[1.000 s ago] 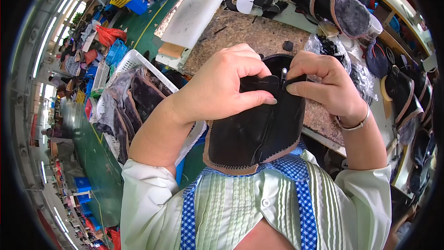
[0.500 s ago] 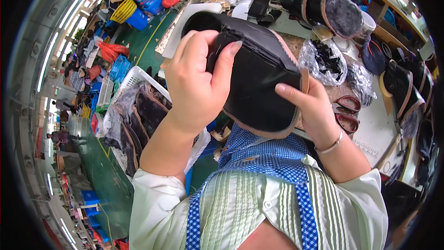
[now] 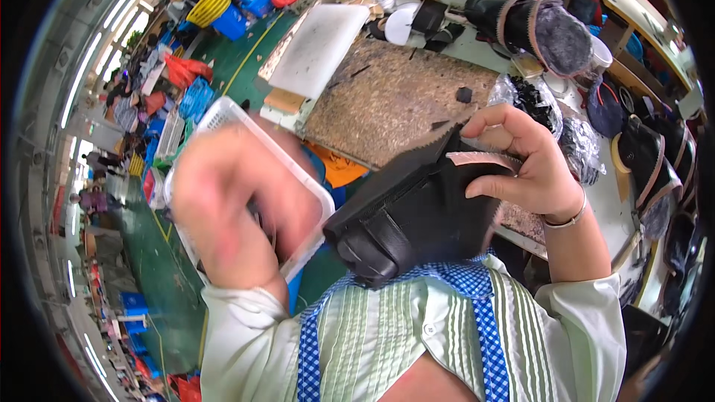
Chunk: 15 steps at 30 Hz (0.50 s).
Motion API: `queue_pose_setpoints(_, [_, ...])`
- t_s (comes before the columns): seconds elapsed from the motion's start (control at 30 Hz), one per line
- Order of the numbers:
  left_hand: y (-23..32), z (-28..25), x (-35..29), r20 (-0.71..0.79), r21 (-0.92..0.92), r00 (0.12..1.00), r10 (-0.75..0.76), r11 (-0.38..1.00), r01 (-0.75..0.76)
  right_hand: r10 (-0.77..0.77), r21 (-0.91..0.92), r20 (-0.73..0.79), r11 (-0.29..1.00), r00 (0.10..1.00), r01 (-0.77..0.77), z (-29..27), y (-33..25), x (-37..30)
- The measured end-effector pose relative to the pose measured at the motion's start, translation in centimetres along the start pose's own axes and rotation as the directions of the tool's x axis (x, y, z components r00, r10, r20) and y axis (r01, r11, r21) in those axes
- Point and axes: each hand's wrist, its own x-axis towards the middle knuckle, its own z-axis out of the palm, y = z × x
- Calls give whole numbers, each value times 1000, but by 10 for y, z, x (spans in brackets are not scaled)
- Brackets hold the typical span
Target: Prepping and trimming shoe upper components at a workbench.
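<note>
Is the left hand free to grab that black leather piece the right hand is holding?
Probably yes. The left hand is blurred but looks empty, right beside the black leather piece, with nothing between them. The right hand grips only its upper edge.

Matt, seemingly leather black shoe upper (image 3: 417, 216)

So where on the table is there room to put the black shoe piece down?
The brown speckled mat is mostly bare, between the white board and the bagged pieces. The far edge and right side are crowded with shoe uppers.
</note>
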Motion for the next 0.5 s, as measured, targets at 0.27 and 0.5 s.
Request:
queue_pose_setpoints(0.27, [-87,-29,70,-536,160,809,-240,913,376,13,104,-80,995,997,-5,12,14,-3])
queue_pose_setpoints(0.5, [-95,-20,81,-688,-179,661,-298,953,244,-249,-546,-243,834,937,80,24,-6,-16])
